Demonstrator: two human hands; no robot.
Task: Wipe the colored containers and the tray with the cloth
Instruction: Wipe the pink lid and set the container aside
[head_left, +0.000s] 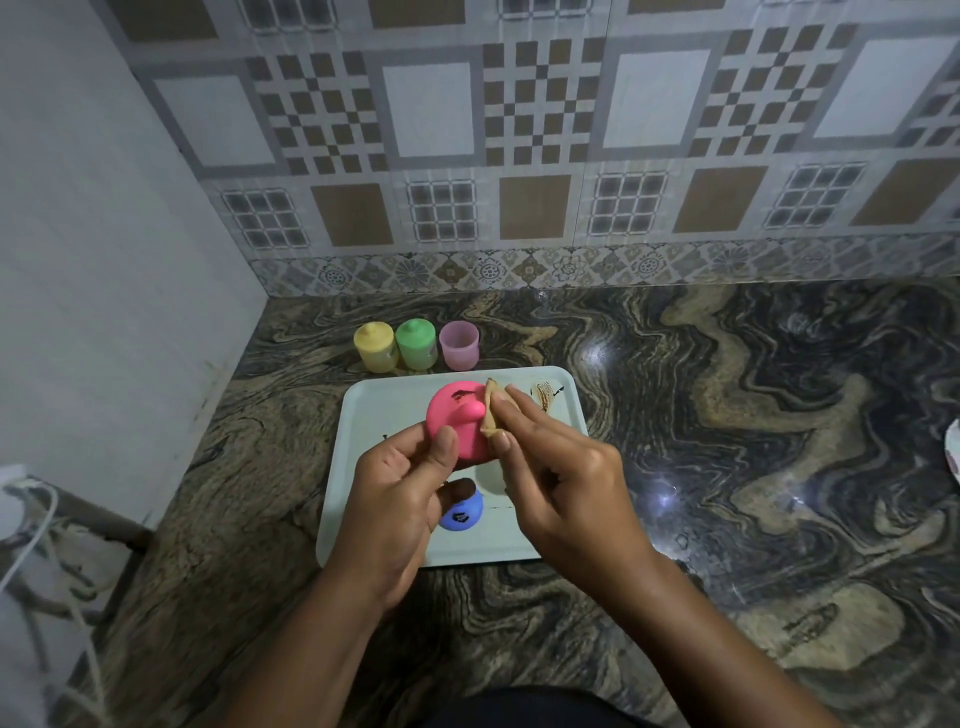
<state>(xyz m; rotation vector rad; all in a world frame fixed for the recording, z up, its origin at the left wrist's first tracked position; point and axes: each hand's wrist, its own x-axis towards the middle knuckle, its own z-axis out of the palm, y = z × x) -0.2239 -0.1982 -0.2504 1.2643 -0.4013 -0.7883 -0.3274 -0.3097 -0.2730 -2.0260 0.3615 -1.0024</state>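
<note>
I see the left hand (400, 493) gripping the pink lid (457, 415), thumb across its near face, fingers curled behind; the lid is held above the middle of the tray (374, 410), knob facing me; dark smudge at the lid's 12 o'clock. Right hand (561, 467) pinches the tan cloth (491, 410) between thumb and fingertips; the cloth touches the lid's 3 o'clock edge. Tray is pale and sits on the marbled counter (727, 415), in front of me; brown smear (543, 396) at the tray's 1 o'clock corner. Blue container (462, 514) on the tray at 6 o'clock of the lid, partly hidden by the left hand, dark mark on it. Off the tray at its 11 o'clock, in a row and just beside each other: yellow container (375, 347), green container (415, 344), both capped; pink cup (458, 345), uncapped. Can't tell what the pale shape under the right hand is.
</note>
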